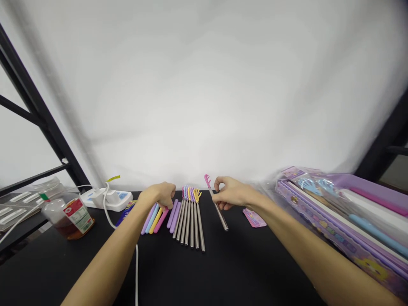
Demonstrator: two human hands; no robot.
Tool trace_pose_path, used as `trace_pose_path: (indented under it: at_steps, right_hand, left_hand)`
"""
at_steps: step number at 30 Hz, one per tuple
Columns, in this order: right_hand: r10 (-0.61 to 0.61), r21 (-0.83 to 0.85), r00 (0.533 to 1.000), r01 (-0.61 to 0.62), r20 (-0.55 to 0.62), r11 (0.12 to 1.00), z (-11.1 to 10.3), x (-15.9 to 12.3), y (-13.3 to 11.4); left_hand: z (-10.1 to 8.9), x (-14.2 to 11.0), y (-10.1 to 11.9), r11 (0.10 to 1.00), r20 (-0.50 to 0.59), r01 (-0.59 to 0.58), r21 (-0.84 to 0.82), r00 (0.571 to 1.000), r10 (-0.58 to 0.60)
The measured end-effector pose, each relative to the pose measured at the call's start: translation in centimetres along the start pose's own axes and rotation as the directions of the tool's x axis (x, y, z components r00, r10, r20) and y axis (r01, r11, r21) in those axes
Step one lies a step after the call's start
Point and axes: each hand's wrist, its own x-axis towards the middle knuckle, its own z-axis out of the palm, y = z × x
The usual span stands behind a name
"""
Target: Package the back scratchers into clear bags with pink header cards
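My left hand point(160, 195) is closed, its fingertips down on the far end of a pink handle tube point(161, 222). Yellow point(156, 220), light blue and purple tubes lie left of it, and two more purple tubes point(174, 216) lie to its right. My right hand point(232, 193) pinches the metal shaft of a back scratcher point(221, 216) with a pink claw head, partly hidden behind the fingers. Between the hands, several back scratchers point(190, 223) with metal shafts and coloured claw heads lie side by side, heads toward the wall.
Pink cards point(254, 217) lie right of my right hand. A purple printed box point(338, 229) with wrapped back scratchers fills the right side. At left are a bottle of brown liquid point(70, 217), a white power strip point(123, 199), its cable and a blue packet point(126, 212). A white wall stands behind.
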Motion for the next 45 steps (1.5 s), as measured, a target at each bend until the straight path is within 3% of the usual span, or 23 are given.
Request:
trace_pose_path:
  at_steps: [3, 6, 11, 17, 21, 24, 26, 31, 38, 41, 45]
  right_hand:
    - [0.0, 0.057, 1.0, 0.001, -0.013, 0.998, -0.6, -0.6, -0.5]
    - [-0.028, 0.216, 0.996, 0.045, -0.084, 0.975, -1.1, -1.1, -0.9]
    - [-0.092, 0.502, 0.983, 0.161, -0.159, 0.85, -1.5, -1.7, -1.4]
    - [-0.206, 0.513, 0.959, 0.278, -0.195, 0.812, -2.9, -2.4, -1.6]
    - [-0.285, 0.475, 0.904, 0.412, -0.319, 0.777, -3.7, -2.7, -1.5]
    - [-0.326, 0.438, 0.878, 0.462, -0.351, 0.771, -3.8, -2.8, -1.6]
    - [-0.349, 0.41, 0.869, 0.477, -0.351, 0.777, -3.9, -2.8, -1.7]
    - [-0.371, 0.374, 0.877, 0.469, -0.306, 0.8, -4.3, -2.9, -1.5]
    - [-0.418, 0.387, 0.873, 0.486, -0.251, 0.784, -4.8, -3.3, -1.2]
    - [-0.431, 0.387, 0.87, 0.492, -0.239, 0.78, -5.0, -3.4, -1.1]
    - [-0.371, 0.396, 0.917, 0.398, -0.147, 0.827, -6.1, -3.7, -0.8]
  left_hand:
    - [-1.5, -1.2, -0.2, 1.0, -0.037, -0.022, 0.009, 0.999, 0.023]
    - [-3.0, -2.8, 0.1, 0.993, -0.115, -0.118, 0.016, 0.986, 0.119]
    - [-3.5, -5.3, 2.4, 0.931, -0.219, -0.361, -0.06, 0.914, 0.341]
    - [-2.2, -5.5, 5.0, 0.772, -0.026, -0.622, -0.127, 0.781, 0.624]
    - [-1.5, -5.0, 5.4, 0.712, 0.111, -0.582, -0.393, 0.739, 0.665]
    - [-1.1, -4.5, 5.3, 0.627, 0.127, -0.527, -0.574, 0.698, 0.704]
    - [-1.0, -4.4, 5.2, 0.598, 0.107, -0.515, -0.614, 0.696, 0.71]
    - [-1.0, -4.4, 5.2, 0.585, 0.049, -0.491, -0.646, 0.737, 0.674]
    - [-0.8, -3.7, 5.1, 0.645, -0.096, -0.526, -0.554, 0.81, 0.578]
    - [-0.9, -3.5, 4.9, 0.678, -0.195, -0.598, -0.427, 0.793, 0.577]
    - [-0.9, -3.5, 4.8, 0.661, -0.245, -0.661, -0.355, 0.748, 0.617]
